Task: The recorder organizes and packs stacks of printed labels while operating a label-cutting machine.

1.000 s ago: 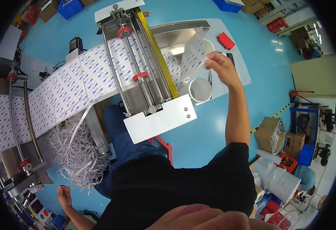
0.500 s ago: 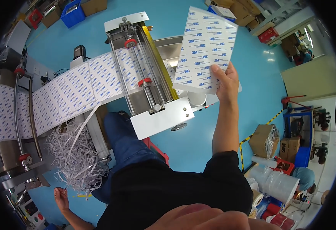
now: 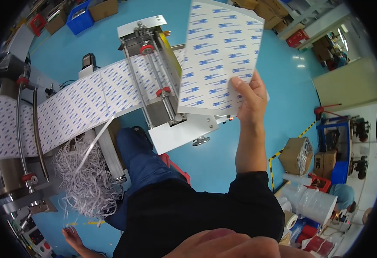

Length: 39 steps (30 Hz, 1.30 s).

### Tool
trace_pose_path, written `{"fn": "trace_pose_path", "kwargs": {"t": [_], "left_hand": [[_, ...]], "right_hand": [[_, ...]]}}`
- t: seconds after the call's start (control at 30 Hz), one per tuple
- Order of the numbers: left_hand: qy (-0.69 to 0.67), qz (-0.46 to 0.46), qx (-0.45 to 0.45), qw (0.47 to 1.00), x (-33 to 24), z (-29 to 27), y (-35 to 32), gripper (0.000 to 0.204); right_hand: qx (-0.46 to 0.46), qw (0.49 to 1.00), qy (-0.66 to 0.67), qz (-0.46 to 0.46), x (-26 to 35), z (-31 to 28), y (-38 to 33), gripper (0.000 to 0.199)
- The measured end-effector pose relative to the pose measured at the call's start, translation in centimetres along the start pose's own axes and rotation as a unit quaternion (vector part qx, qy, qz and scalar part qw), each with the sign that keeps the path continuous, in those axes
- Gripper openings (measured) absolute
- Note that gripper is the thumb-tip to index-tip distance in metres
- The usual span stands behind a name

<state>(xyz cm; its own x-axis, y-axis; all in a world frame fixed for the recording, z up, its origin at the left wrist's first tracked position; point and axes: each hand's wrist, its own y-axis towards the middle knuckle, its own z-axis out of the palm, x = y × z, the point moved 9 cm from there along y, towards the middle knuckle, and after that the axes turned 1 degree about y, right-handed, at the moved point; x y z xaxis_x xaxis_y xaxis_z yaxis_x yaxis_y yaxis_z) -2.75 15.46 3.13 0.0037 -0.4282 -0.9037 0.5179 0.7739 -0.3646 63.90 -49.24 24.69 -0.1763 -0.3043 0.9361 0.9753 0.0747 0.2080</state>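
My right hand (image 3: 252,96) grips the lower right edge of a white sheet (image 3: 218,56) with repeated blue print, thumb on its face and the fingers behind. The sheet is raised in front of the right end of a roller machine (image 3: 182,133), hiding part of it. A long band of the same printed sheet material (image 3: 89,92) runs from the left into the machine. Low on the left, my left hand (image 3: 72,238) is empty with its fingers apart, below a heap of thin white paper strips (image 3: 87,180).
A second roller unit (image 3: 23,129) stands at the far left. My leg (image 3: 143,159) is beside the strip heap. Blue bins (image 3: 80,18) and cartons lie at the back. On the right are an open carton (image 3: 295,157), wrapped rolls (image 3: 311,202) and another person (image 3: 342,198).
My right hand has brought the sheet left and closer, so it covers more of the machine. My left hand has dropped lower and its fingers have loosened. The loose strip by the band has shifted.
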Motion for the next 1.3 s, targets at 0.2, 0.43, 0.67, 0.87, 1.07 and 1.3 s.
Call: {"fn": "trace_pose_path", "kwargs": {"t": [0.2,0.43,0.67,0.87,1.07,1.3], "left_hand": [[-0.113,0.033,-0.143,0.983,1.8,-8.4,0.9,0.023],[-0.169,0.007,0.037,0.985,1.1,0.6,3.4,0.025],[-0.150,0.044,0.014,0.988,0.9,-2.0,0.5,0.024],[-0.171,0.053,0.006,0.984,1.2,-2.4,1.6,0.027],[-0.262,0.038,0.055,0.963,1.4,-1.9,-1.2,0.029],[-0.348,0.163,-0.015,0.923,1.3,-3.4,1.8,0.025]], "right_hand": [[0.030,0.999,0.031,0.028,-0.4,0.1,-0.1,0.047],[-0.021,0.969,-0.244,0.014,-9.2,-12.9,9.8,0.039],[0.074,0.884,-0.436,0.147,-17.6,-9.2,9.5,0.030],[0.066,0.836,-0.528,0.138,-17.3,-10.6,9.0,0.036],[0.055,0.918,-0.391,0.034,-9.8,-4.3,7.2,0.031],[0.234,0.944,-0.228,0.046,-6.8,7.6,0.7,0.025]]}}
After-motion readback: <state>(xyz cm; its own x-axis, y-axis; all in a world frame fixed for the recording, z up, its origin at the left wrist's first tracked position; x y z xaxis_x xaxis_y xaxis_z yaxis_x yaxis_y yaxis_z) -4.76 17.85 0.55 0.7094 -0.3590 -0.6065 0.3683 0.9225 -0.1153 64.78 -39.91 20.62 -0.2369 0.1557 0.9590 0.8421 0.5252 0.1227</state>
